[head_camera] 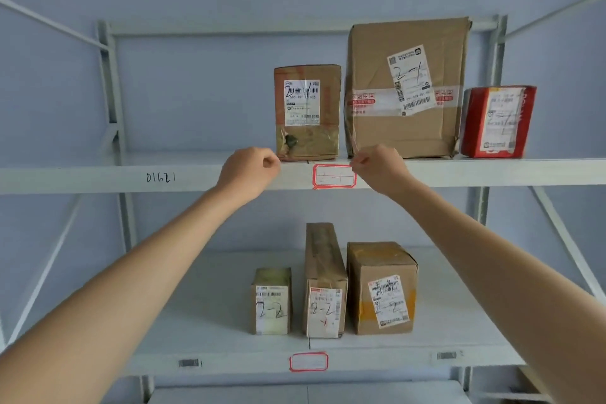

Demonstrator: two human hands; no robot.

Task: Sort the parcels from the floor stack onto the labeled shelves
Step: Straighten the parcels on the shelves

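Head view. Both arms reach up to the front edge of the upper white metal shelf [98, 179]. The left hand [251, 170] and the right hand [377, 167] sit either side of the red-bordered shelf label [333, 176], which reads "2-1". The fingers of both hands are curled inward and hold nothing that can be seen. The left fingers lie at the lower left corner of the small brown cardboard parcel [307, 112]; whether they touch it cannot be determined.

Upper shelf, left to right: the small brown cardboard parcel, the large creased brown cardboard parcel [405, 88] and the red wrapped parcel [498, 121]. All three are marked "2-1" and stand upright, close together.

The lower white metal shelf [203, 315] carries a small pale-topped carton [271, 302], a tall narrow brown carton [324, 282] and a brown carton with yellow tape [382, 289], all marked "2-2". The lower red-bordered label [309, 361] is too faint to read.

The floor stack is not in view, so the remaining quantity cannot be assessed.

Hazards:
- The small parcel stands near the shelf's front edge. A hand catching its corner on withdrawal could pull it off.
- Its lower front is torn. Rough handling may open it further.
- An unreadable lower label invites missorting.
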